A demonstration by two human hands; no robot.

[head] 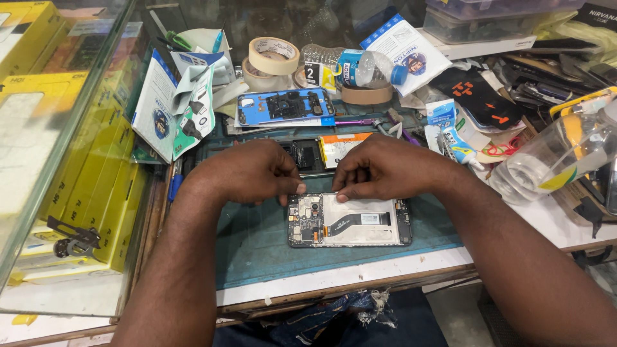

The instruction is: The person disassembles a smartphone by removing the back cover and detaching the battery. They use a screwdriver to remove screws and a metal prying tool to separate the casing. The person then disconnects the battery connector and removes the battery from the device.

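An opened phone [350,222] lies flat on a teal work mat [257,247], its circuit board, white metal shield and orange flex cable exposed. My left hand [247,172] rests at the phone's top left corner, fingertips touching its upper edge. My right hand [385,168] presses its fingertips on the top edge near the middle. Whether a small part sits between the fingers cannot be told. A blue phone back cover [283,106] and a detached battery [340,149] lie just beyond the hands.
A glass showcase with yellow boxes [96,193] stands to the left. Tape rolls [273,58], a plastic water bottle [360,67], white pouches [173,109], glue tubes [459,151] and a clear container [559,157] crowd the back and right. The table's front edge [347,276] runs below the mat.
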